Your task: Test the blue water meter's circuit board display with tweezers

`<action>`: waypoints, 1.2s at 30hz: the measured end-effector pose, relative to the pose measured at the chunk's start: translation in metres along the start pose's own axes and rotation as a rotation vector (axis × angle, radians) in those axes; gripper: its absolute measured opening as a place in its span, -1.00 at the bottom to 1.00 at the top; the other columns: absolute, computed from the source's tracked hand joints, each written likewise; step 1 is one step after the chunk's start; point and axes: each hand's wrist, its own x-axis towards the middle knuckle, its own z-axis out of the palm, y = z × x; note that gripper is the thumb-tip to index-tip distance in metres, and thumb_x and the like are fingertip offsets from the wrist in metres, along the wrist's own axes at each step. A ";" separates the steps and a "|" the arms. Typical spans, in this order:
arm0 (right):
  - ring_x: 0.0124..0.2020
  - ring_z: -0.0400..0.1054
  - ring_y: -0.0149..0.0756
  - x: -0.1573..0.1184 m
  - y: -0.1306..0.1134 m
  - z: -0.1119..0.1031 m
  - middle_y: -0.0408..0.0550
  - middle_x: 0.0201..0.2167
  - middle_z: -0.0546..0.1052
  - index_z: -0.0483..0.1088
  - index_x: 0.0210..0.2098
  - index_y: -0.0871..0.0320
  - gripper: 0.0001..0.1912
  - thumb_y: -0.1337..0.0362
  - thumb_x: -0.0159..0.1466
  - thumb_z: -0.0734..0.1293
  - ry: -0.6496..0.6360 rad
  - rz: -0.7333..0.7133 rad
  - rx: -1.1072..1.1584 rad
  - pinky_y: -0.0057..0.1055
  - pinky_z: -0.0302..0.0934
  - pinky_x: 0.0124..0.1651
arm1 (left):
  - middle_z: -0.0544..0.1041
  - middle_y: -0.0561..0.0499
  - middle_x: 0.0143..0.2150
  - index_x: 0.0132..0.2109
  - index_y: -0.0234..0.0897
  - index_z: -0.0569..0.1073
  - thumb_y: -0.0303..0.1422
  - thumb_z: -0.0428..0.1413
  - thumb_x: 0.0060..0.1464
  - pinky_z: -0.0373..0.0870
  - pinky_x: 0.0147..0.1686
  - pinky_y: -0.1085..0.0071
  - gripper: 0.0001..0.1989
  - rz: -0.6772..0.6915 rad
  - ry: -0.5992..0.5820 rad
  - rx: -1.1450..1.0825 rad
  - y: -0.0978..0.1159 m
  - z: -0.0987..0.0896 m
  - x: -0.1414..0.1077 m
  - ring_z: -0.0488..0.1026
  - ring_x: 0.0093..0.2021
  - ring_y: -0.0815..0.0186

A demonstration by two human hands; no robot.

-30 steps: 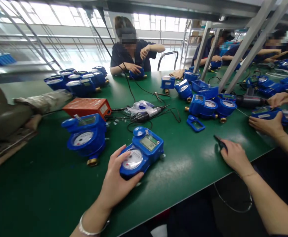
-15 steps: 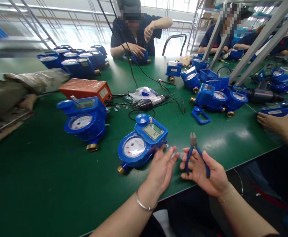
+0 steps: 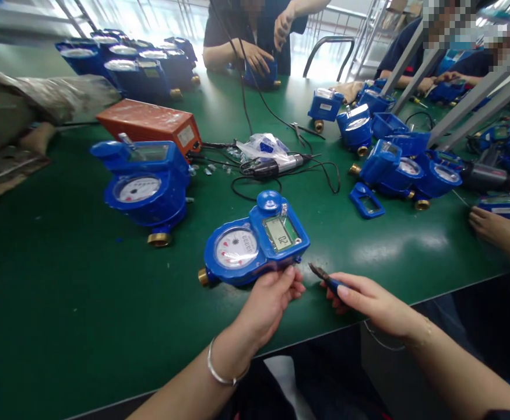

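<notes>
A blue water meter (image 3: 257,262) lies in front of me with its round dial and lit display facing up, its small round lid raised. My left hand (image 3: 272,297) is at the meter's near right side, thumb against the edge of the casing and fingers curled beneath. My right hand (image 3: 359,297) is closed round blue-handled cutting pliers (image 3: 331,283). Their metal jaws point left towards the meter's corner and stay apart from it. Most of the handles are hidden in the palm.
Another blue meter (image 3: 147,186) stands left, before an orange box (image 3: 150,125). Behind lie a screwdriver-like tool (image 3: 276,166) with its cable and a plastic bag (image 3: 261,146). More meters (image 3: 394,169) and a loose blue frame (image 3: 367,201) are right. A co-worker's hand (image 3: 502,230) is far right.
My left hand has closed at the meter's side, and the meter has turned slightly. The pliers, earlier lying spread across my open right hand, are now gripped and point left. The view has tilted down.
</notes>
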 end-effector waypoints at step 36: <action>-0.47 0.14 -0.47 0.018 -0.016 0.014 -0.19 -0.44 0.27 0.26 -0.29 0.17 -0.56 -0.12 0.31 0.24 -0.148 0.158 0.033 -0.53 0.04 -0.45 | 0.48 -0.03 -0.40 -0.31 -0.39 0.47 -0.21 0.25 0.01 0.25 -0.23 0.34 -0.72 -0.053 -0.038 0.050 -0.002 -0.011 0.000 0.37 -0.35 0.31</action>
